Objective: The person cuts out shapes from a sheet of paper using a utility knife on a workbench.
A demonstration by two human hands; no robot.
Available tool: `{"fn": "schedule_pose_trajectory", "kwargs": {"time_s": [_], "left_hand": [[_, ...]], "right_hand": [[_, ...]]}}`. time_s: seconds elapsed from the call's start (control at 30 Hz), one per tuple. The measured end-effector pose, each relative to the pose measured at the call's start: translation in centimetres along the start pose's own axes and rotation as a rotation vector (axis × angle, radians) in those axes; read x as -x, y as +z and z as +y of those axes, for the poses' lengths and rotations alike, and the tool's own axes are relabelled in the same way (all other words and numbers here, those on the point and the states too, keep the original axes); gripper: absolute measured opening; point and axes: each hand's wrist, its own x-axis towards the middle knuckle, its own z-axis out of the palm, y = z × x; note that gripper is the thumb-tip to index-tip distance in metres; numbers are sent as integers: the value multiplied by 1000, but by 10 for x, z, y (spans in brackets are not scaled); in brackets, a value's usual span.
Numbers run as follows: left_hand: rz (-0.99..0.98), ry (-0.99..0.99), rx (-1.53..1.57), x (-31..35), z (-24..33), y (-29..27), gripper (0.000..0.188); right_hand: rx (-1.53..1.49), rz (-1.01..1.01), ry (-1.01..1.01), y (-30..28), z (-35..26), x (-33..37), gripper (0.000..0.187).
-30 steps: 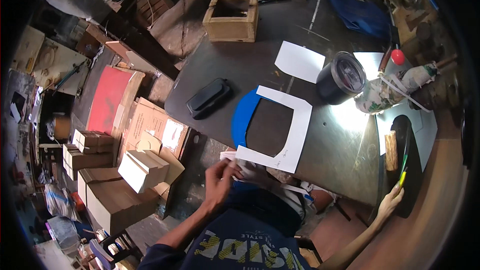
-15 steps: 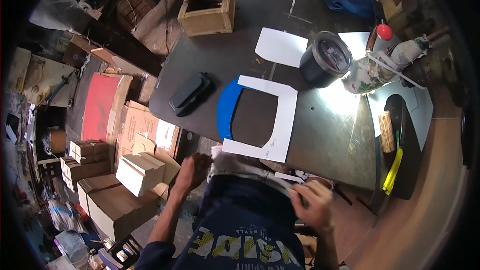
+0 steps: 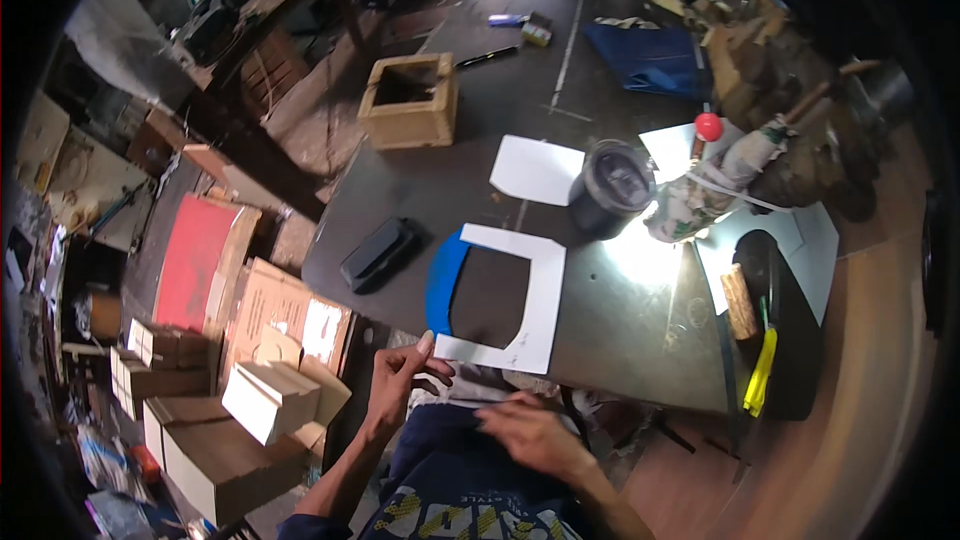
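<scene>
A white paper sheet cut into an open frame [image 3: 545, 290] lies on the dark tabletop, its middle cut out. Along its left side runs a curved blue piece [image 3: 440, 285]. At the near left corner of these pieces is my left hand [image 3: 398, 380], thumb raised and fingers apart. Its thumb tip is close to the blue piece's lower end; whether they touch I cannot tell. My right hand [image 3: 540, 438] is over my lap, below the table edge, slightly blurred, with fingers stretched to the left and nothing visible in them.
On the table are a black case [image 3: 380, 255], a wooden box [image 3: 408, 105], a white sheet [image 3: 535, 168], a dark tumbler [image 3: 610, 190], a cloth-wrapped bundle [image 3: 715, 180] and a yellow-handled tool [image 3: 760, 375]. Cardboard boxes [image 3: 225, 450] stand low at the left.
The view has tilted, so the table sits lower in it. My left hand has come up to the paper frame's near left corner. My right hand has moved left across my lap, and its fingers have straightened.
</scene>
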Motion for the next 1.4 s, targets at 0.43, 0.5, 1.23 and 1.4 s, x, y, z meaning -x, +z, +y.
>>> {"fn": "schedule_pose_trajectory", "kwargs": {"time_s": [0.43,0.5,1.23,1.4], "left_hand": [[-118,10,-9,-1,-34,10,27],[-101,-43,47,13,1,33,27],[-40,88,-82,11,-3,25,25],[-30,133,-232,16,-7,24,28]], "right_hand": [[119,509,142,-87,-52,-25,15],[114,599,108,-90,-38,-29,17],[-360,852,440,-146,-6,-141,89],[-267,779,342,-141,-31,-128,84]]}}
